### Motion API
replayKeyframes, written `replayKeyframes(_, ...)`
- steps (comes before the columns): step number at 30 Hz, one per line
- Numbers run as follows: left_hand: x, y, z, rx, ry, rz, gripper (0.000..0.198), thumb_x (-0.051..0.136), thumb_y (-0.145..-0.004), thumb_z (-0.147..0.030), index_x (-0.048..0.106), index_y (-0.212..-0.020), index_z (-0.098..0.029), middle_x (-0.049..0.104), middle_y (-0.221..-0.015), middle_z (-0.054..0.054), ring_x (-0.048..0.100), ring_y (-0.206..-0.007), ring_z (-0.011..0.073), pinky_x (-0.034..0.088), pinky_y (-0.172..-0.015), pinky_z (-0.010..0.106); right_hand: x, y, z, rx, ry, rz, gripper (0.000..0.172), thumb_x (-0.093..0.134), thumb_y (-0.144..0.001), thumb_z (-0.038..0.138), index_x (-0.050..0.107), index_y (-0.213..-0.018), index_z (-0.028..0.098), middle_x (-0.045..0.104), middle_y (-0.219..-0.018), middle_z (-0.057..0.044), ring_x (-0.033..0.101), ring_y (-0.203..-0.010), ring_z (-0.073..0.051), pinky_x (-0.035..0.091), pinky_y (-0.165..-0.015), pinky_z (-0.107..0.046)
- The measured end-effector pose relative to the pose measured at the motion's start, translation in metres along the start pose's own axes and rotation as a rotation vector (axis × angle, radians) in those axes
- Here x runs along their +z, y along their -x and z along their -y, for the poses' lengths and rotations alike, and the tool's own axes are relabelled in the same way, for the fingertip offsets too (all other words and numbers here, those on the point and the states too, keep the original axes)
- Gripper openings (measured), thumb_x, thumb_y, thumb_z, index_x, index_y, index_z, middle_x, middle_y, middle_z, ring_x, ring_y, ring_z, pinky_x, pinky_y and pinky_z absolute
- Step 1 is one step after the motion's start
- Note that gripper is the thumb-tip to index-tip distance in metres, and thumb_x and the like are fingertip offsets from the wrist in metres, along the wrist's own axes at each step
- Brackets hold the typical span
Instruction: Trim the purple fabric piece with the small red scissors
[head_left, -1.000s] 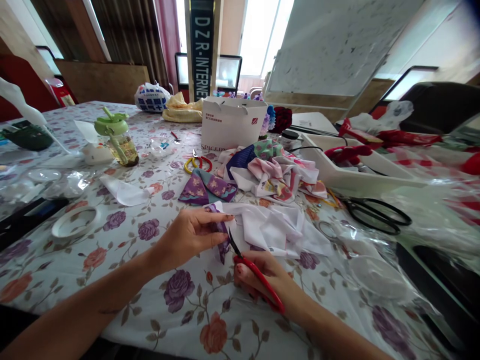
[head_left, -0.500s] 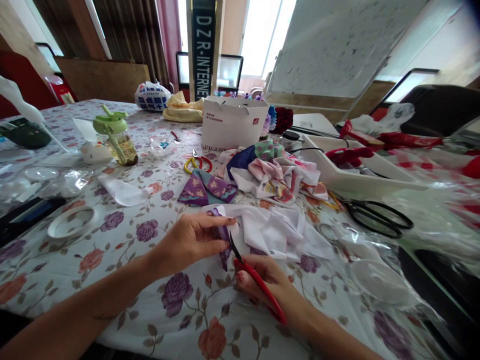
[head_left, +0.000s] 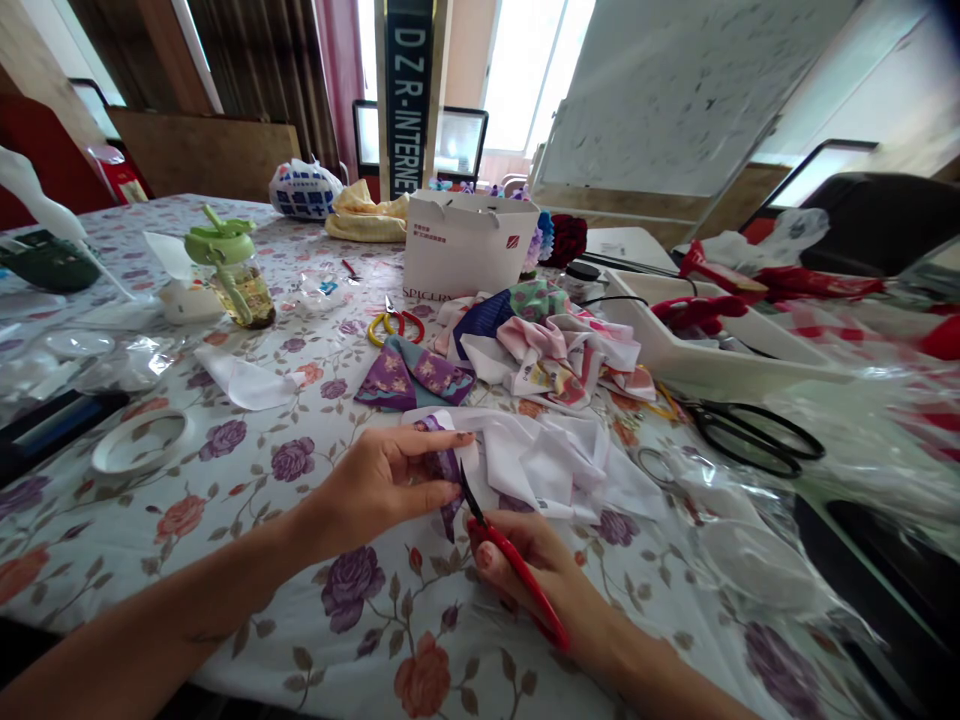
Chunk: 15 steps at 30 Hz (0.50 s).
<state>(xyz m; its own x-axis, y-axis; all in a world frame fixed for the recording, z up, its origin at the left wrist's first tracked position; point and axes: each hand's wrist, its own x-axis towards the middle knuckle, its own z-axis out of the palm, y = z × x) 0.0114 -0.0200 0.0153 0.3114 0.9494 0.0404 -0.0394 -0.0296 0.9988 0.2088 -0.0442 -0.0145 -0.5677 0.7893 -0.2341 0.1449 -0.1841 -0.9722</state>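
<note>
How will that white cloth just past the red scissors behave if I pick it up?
The white cloth will probably sag, lying in soft, loose folds. It looks thin, so likely light for its spread. Crumpled low, it seems unlikely to roll.

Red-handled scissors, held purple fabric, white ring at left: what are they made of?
Red-handled scissors: handles likely plastic, from the even red and soft shine; blades probably metal, thin, dark, pointed. Held purple fabric: probably printed cloth, given its pattern and drooping end; finish unclear. White ring: smooth, stiff-looking; plastic or tape, can't tell.
</note>
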Motion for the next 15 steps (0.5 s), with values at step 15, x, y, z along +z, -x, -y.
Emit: replayKeyframes(15,-0.0033,0.0043,-0.0021,0.068,-0.156,-0.002,0.047,0.07,-0.076,-0.017,0.065,-0.122,-0.017,0.068,-0.11,0.007,0.066,-0.094,0.0175,0.054,-0.08,0.023,-0.0007,-0.0001,-0.0023,-0.008,-0.027,0.024,0.057,0.058,-0.076,0.07,0.038,-0.06,0.02,0.03,-0.05,0.008,0.024,-0.044,-0.005,0.015,-0.042,-0.023)
